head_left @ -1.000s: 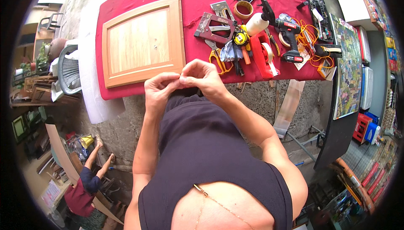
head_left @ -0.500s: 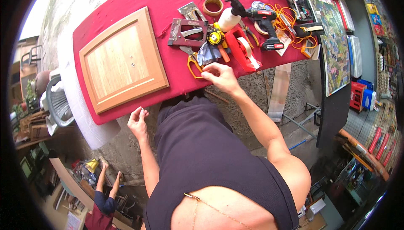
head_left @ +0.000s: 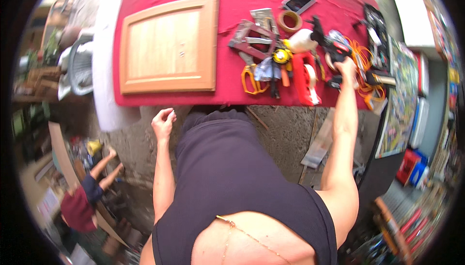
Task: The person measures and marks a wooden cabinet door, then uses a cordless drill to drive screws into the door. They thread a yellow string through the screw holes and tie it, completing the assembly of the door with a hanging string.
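My right hand (head_left: 346, 67) reaches to the right side of the table and is closed round the handle of a black and red cordless drill (head_left: 337, 48), which lies among the other tools. The hand covers most of the handle, and the view is blurred there. My left hand (head_left: 163, 123) hovers just off the table's near edge, thumb and fingers pinched together; a tiny pale thing may show at the fingertips, too small to name. A wooden cabinet door panel (head_left: 162, 47) lies on the red-covered table at left, with small bits of hardware (head_left: 182, 53) on it.
Beside the drill lie a red tape dispenser (head_left: 302, 78), a spray bottle (head_left: 301, 41), a staple gun (head_left: 252, 39), a yellow tape measure (head_left: 281, 55), yellow-handled scissors (head_left: 249, 81), an orange cord (head_left: 362, 54), a tape roll (head_left: 289, 21) and a phone (head_left: 299, 1). Another person (head_left: 80, 207) is at lower left.
My right hand has moved right from beside the yellow-handled scissors to the drill and closed on its handle. My left hand stays pinched near the table edge. The whole view has turned.
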Demonstrator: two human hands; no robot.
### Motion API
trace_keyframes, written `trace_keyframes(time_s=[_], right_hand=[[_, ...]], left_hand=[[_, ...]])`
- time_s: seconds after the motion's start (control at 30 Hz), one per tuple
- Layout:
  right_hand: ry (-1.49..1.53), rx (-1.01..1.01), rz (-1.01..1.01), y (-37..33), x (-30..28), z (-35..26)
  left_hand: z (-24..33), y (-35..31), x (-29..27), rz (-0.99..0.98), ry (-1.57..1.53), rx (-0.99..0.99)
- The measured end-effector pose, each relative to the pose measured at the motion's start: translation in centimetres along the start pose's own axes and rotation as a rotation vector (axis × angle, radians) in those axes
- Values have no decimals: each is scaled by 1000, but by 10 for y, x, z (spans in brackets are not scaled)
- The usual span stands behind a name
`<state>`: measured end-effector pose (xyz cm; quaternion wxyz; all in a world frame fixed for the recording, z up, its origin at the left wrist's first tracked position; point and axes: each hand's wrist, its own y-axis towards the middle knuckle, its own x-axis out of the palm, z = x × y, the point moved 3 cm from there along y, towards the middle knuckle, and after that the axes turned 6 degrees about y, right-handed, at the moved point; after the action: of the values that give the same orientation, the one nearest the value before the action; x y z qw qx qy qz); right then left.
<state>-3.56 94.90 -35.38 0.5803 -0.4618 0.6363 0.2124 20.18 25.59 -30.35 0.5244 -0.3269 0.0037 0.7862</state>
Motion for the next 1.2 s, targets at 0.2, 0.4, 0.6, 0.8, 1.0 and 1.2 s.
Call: trace_keyframes(time_s=[0.2,0.4,0.6,0.8,1.0,1.2], right_hand=[[72,0,206,-16,-16,-5],[129,-61,406,-31,-47,18],[-38,-23,820,-131,-147,22],[961,-107,618,-344,-189,-111],[1280,84,154,-435,-87,-211],[838,-101,-27,-484,-16,-268]], left_hand=[[-26,-7,-6,41,15,-84],[-18,48,-1,-69,158,70],[-20,124,10,-252,307,229],[-24,155,22,-487,457,466],[-15,168,27,-575,504,635],[-7,174,21,-646,527,680]])
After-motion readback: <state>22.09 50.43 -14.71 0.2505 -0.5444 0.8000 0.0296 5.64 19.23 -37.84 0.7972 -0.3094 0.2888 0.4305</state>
